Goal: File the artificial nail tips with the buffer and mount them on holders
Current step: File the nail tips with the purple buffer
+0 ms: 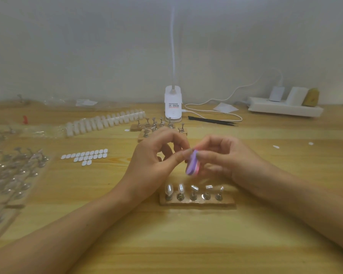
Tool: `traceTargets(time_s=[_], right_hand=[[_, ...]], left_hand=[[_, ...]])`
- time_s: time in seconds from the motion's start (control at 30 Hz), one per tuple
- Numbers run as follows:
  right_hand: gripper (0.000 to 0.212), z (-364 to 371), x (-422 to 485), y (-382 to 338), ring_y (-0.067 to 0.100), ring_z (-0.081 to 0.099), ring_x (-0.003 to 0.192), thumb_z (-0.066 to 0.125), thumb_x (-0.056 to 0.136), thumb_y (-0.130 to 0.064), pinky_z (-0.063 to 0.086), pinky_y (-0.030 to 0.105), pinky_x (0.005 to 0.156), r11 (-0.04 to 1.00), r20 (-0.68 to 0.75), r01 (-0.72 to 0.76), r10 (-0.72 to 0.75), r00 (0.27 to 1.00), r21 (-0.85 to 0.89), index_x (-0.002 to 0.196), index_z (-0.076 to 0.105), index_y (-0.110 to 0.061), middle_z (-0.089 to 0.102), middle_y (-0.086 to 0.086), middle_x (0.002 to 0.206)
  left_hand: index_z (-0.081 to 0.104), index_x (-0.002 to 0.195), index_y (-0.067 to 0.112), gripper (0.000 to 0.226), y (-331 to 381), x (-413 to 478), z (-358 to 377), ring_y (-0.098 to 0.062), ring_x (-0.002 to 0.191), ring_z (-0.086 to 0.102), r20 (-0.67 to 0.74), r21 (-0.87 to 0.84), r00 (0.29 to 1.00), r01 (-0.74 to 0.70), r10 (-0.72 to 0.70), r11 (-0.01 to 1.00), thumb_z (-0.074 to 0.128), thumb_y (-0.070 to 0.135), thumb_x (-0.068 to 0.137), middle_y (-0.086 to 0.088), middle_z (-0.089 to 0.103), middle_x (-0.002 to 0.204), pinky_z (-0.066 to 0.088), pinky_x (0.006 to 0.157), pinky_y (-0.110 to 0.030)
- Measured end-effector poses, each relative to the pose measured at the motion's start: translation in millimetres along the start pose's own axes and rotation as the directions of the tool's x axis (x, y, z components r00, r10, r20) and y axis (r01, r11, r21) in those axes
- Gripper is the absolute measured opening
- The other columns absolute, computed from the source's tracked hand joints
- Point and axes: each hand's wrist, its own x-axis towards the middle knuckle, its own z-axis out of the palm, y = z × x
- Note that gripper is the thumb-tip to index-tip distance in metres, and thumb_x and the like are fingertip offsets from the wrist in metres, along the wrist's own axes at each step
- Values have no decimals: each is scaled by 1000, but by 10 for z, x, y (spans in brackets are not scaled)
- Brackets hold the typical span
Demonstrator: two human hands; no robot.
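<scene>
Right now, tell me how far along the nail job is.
Done: five holders on the near wooden base seem to carry tips. In hand: the right hand holds the purple buffer, and the left hand pinches what is likely a nail tip against it. Left: the white strip of tips and the bare holders on the far bases.

A single head-worn wide-angle view looks forward and down, close over the wooden table (186,244).
</scene>
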Motion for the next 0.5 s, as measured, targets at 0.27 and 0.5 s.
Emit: traceTargets(time_s=[0.27,0.5], right_hand=[[11,0,-3,-50,19,69,79,69,83,-17,58,24,71,999,-41,4,-6,999,-54,89,71,-8,73,14,88],[11,-12,17,-16,22,71,77,68,82,-14,60,27,68,1000,-7,-6,6,1000,-18,89,69,-6,73,19,91]], left_hand=[[63,78,21,18,14,-1,10,-3,70,55,11,25,1000,-29,28,999,73,9,86,14,59,84,42,64,-12],[63,77,25,21,-6,2,7,-3,68,53,10,33,1000,-29,29,999,74,9,86,11,59,84,42,64,-14]])
